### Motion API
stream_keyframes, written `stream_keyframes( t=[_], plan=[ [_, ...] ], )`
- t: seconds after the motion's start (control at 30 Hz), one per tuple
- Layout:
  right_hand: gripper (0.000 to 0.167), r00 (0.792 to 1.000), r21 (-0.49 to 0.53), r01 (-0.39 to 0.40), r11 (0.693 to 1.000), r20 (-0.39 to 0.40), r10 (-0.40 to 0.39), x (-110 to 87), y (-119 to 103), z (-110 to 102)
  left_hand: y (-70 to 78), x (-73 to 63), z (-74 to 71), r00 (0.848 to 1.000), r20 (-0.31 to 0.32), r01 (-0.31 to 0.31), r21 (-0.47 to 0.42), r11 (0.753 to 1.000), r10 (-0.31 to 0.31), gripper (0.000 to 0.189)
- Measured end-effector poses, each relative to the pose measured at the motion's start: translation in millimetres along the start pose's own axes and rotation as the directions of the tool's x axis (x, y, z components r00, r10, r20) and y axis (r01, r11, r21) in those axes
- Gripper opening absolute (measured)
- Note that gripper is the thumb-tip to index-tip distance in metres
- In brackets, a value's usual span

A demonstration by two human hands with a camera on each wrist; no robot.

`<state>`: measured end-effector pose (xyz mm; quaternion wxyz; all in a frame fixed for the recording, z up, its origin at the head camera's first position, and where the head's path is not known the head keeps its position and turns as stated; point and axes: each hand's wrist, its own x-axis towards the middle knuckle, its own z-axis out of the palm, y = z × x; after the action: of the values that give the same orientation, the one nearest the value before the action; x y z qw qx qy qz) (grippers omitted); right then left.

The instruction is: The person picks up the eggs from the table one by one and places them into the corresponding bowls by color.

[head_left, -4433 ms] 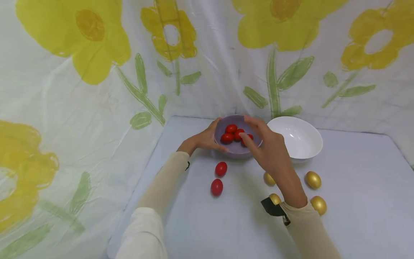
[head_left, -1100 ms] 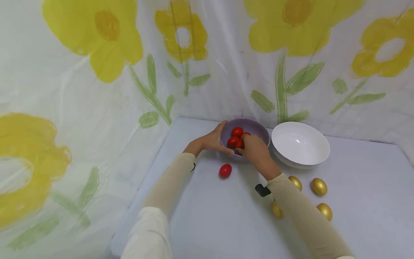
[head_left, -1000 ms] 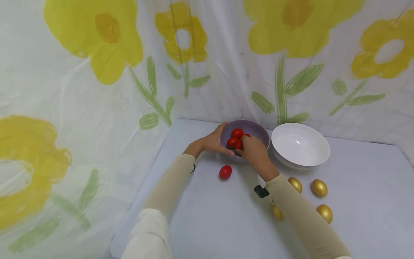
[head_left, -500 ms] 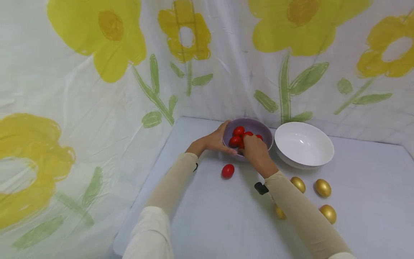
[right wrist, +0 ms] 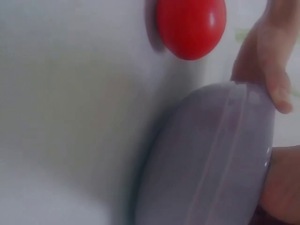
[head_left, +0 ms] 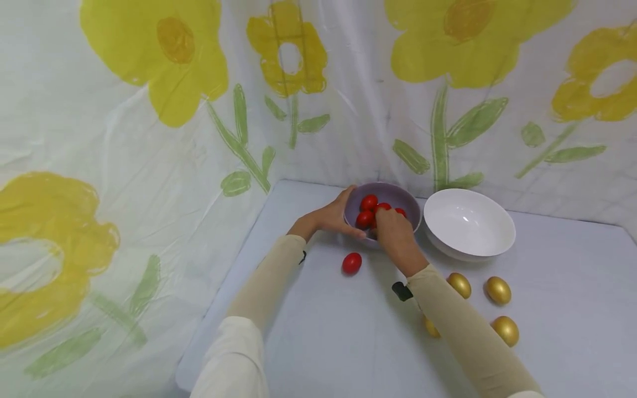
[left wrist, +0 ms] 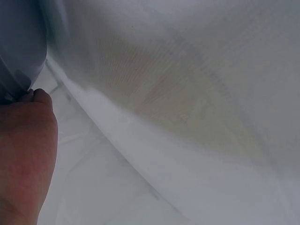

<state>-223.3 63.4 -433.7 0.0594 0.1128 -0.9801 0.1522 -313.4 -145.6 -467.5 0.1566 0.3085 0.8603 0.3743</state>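
Note:
The purple bowl (head_left: 410, 202) stands at the back of the table with several red eggs (head_left: 369, 202) in it. My left hand (head_left: 335, 216) grips its left side, thumb along the front rim and fingers round the back. In the left wrist view the left hand (left wrist: 23, 140) shows beside the bowl's wall (left wrist: 21, 42). My right hand (head_left: 395, 235) reaches down inside the bowl, fingers curled round a red egg mostly hidden under them. One more red egg (head_left: 351, 263) lies on the table before the bowl; it also shows as a red egg (right wrist: 191, 26) in the right wrist view.
A white bowl (head_left: 468, 224) with nothing in it stands just right of the purple one. Several gold eggs (head_left: 498, 290) lie on the table (head_left: 338, 342) in front of it, one partly behind the right sleeve. A flowered sheet (head_left: 348, 138) hangs behind and at the left.
Over the last seconds the nearer of two red eggs left the table and the right hand went down into the bowl. Inside, eggs have shifted rightward. The left hand keeps its grip.

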Motion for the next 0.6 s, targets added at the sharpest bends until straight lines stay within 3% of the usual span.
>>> stream_keyframes(
  t=[0.13,0.3,0.6],
  plan=[
    [0.022,1.0,0.029,-0.01,1.0,-0.011,0.011,-5.5,3.9,-8.8,0.7,1.0,0.0,1.0,-0.001,-0.011,0.004,1.0,0.011,0.139],
    [0.027,1.0,0.073,-0.021,0.997,-0.011,0.022,-16.4,6.5,-38.6,3.6,1.3,-2.1,1.0,-0.003,0.008,0.026,1.0,-0.008,0.143],
    [0.056,0.984,0.196,0.032,0.98,-0.178,0.003,-43.9,-7.3,-84.3,2.1,0.9,-1.4,1.0,0.003,0.02,0.021,1.0,-0.02,0.143]
  ],
)
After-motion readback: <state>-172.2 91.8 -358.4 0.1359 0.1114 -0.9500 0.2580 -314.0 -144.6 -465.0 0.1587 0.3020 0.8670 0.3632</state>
